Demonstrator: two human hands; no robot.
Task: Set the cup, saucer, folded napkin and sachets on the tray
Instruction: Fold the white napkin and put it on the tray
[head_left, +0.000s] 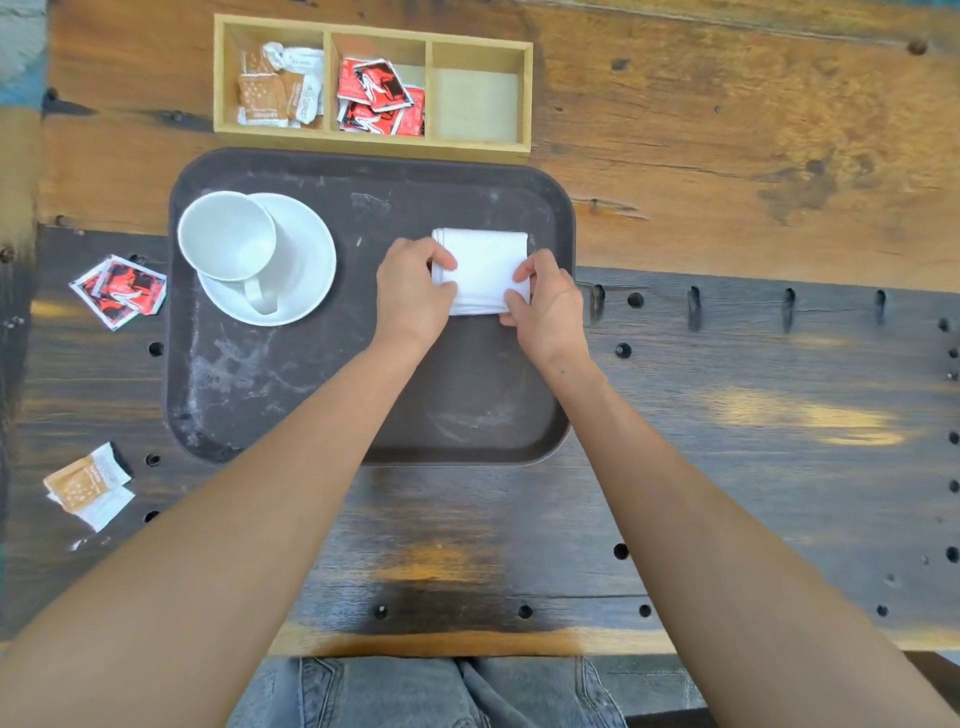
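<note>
Left hand (413, 291) pinching the left edge of the napkin (483, 270), thumb on top, fingers curled at the side. Right hand (543, 301) pinching the right edge and near corner the same way. Both hands holding the napkin, one on each side, with the white folded square flat between them. Sitting on the right half of the tray (291, 410), close to the right rim. Looks nearly square, maybe a bit longer front to back, stacked fold edges showing on the left.

Further left on the tray, cup (226, 236) standing upright on the saucer (306, 260), handle pointing toward the person. So three of the four things on the tray already, by the look of it.

Sachets not on the tray yet. Red sachets (119, 291) lying on the table (727, 389) just beyond the tray's left rim, beside the saucer. Brown sachets (85, 483) further down, near the tray's front left corner. Both piles way over on the left, so the left hand much closer to them than the right. Probably next: let go of the napkin, reach left with the left hand.

Behind the tray, a wooden box (374, 145) with three parts: brown and white packets in the left part, red ones in the middle, right part bare
</note>
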